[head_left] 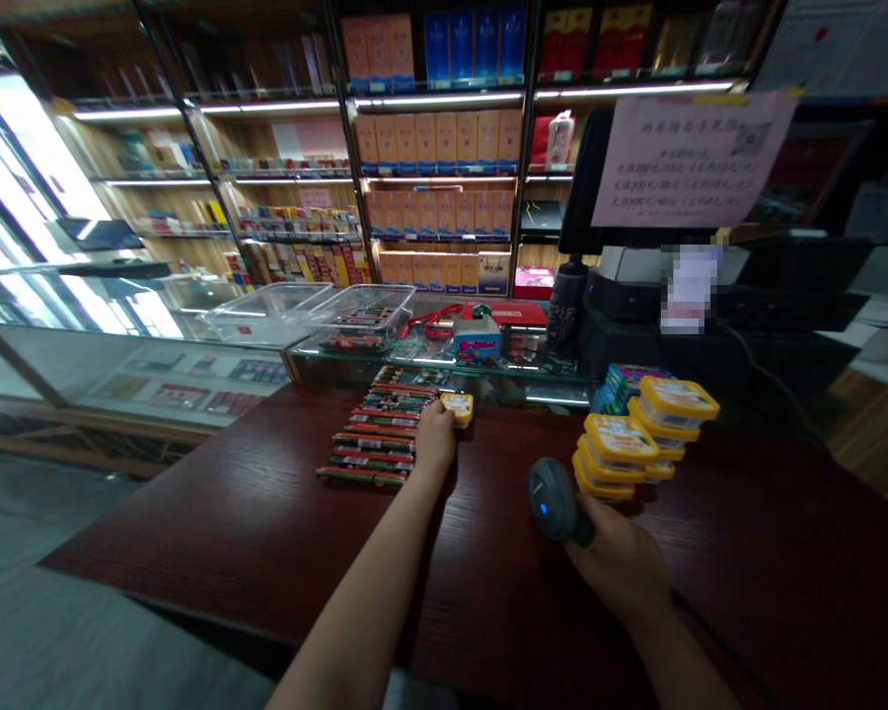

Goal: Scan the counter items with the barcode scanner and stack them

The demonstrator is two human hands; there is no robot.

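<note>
My right hand [622,557] is wrapped around the handle of a dark barcode scanner [552,498] with a blue light, held above the counter. Farther off, my left hand [435,439] is closed on a small yellow-lidded plastic tub [458,407]; its fingers are partly hidden. Just left of that hand lie rows of slim packets [374,459], dark green and red. Stacks of similar yellow-lidded tubs [620,439] stand beyond the scanner, beside colourful packs [629,383].
The dark red wooden counter [214,523] meets a glass ledge bearing clear plastic bins [362,308] and a small blue-and-pink box [478,340]. A monitor [583,187] with a paper notice stands at right. Shelves of boxed goods [436,143] line the back; a cable trails near my right wrist.
</note>
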